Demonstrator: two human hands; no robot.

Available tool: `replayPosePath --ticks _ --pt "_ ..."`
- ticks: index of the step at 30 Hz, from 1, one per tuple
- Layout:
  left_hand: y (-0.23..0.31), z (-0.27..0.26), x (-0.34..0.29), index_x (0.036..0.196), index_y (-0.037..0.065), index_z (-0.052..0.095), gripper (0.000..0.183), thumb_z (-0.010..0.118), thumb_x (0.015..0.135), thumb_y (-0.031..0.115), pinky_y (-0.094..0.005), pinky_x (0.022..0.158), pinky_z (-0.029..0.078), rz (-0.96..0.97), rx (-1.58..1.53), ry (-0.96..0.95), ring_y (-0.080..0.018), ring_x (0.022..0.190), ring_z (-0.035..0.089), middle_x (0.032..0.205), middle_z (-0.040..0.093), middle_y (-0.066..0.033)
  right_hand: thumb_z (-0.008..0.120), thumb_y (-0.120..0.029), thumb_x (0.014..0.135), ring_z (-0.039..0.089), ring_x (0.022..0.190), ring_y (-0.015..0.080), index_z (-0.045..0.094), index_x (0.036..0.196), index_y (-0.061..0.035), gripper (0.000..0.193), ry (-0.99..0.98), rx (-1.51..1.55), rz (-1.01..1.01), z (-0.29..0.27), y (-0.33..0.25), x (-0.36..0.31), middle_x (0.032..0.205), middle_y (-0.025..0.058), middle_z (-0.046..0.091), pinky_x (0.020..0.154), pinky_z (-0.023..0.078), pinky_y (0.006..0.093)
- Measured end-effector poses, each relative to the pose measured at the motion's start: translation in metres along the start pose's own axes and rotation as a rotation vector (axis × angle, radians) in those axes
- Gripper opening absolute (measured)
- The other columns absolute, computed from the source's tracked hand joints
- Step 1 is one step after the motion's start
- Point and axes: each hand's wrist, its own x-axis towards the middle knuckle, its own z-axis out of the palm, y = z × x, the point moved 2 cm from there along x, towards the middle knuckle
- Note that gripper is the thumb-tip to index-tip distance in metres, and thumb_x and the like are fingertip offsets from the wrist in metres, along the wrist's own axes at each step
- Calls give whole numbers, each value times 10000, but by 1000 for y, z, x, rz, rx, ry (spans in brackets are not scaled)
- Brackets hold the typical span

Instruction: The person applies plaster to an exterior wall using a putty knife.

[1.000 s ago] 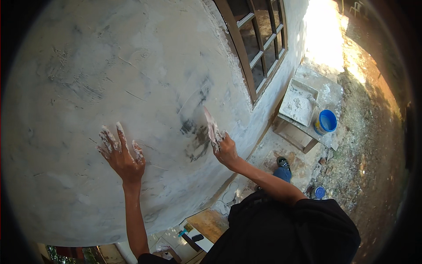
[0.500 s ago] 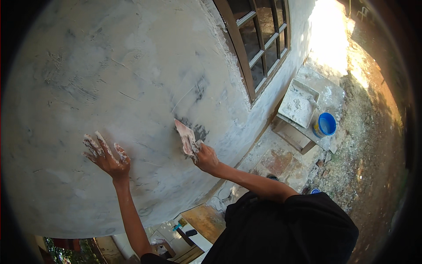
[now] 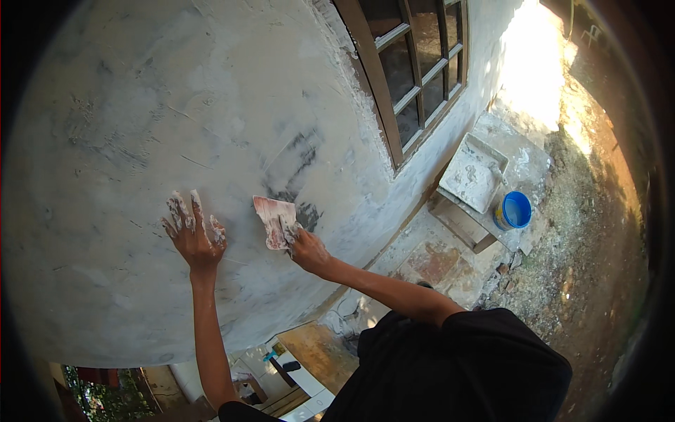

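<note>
Probably smoothing mottled grey-white wall (image 3: 232, 105): right grip (image 3: 309, 252) holds flat pinkish scraper (image 3: 276, 212), left grip (image 3: 198, 243) splayed, empty; next needs even pressure.

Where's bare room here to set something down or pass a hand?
On the low table, bare room lies right of the rectangular tray, beyond the blue bucket; these two stand crowded together. On the wall, a narrow gap separates left hand and pink scraper.

2 arms (image 3: 209, 316) are outstretched, left hand (image 3: 200, 243) splayed and white-smeared, right hand (image 3: 309, 252) curled in a grip.
</note>
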Motion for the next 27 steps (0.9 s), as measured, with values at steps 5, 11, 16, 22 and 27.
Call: replayPosePath --ticks 5,11,16,22,27 --pt "-3 6 -6 1310 9 512 514 512 823 174 -532 1103 192 17 23 -22 -364 1330 361 1406 414 -218 590 70 718 557 729 423 576 1087 23 373 270 -90 131 -90 46 24 942 248 534 578 474 468" --pt "-7 12 -16 1291 5 534 500 508 822 177 -527 1093 213 72 53 -44 -363 1299 407 1379 450 -213 594 51 690 550 841 448 522 1130 26 447 142 -101 259 -50 54 39 1071 265 499 694 493 475" --pt "-6 16 -18 1278 25 557 486 502 822 183 -512 1099 206 88 31 -26 -352 1297 414 1373 460 -212 606 15 709 564 833 435 526 1109 23 408 -61 -83 269 19 39 -12 1046 302 496 702 505 474" --pt "-12 9 -25 1305 23 525 503 511 826 175 -525 1103 188 134 -22 8 -365 1323 373 1397 421 -228 637 25 696 577 774 448 569 1149 -6 459 118 -72 219 -52 20 -24 980 296 536 666 508 477" --pt "-7 5 -18 1288 20 543 497 513 818 180 -517 1113 161 178 -99 46 -366 1322 375 1392 426 -230 576 56 727 551 795 457 570 1114 24 389 312 -210 357 -71 51 23 973 280 525 674 474 490"
